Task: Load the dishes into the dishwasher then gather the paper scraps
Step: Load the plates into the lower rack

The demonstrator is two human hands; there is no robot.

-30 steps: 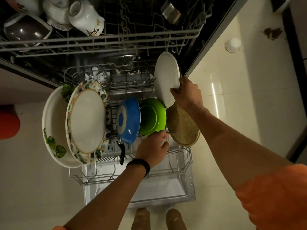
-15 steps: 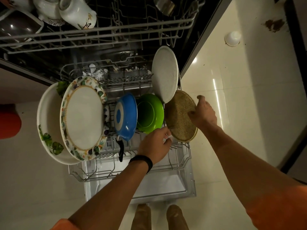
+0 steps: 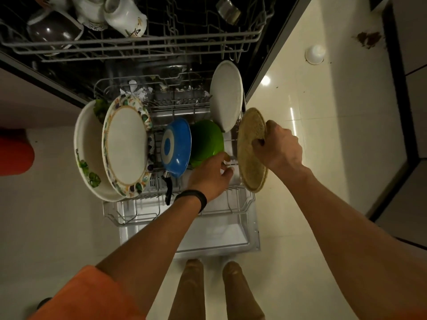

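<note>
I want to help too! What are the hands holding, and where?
The right hand grips the brown plate by its right rim. The left hand rests at the green bowl; a grip cannot be told.

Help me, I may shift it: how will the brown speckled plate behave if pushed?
The brown plate stands on edge at the rack, so it may roll or tip once the right hand gripping its rim lets go. It looks stiff and hard, probably breakable if knocked against the white plate beside it.
</note>
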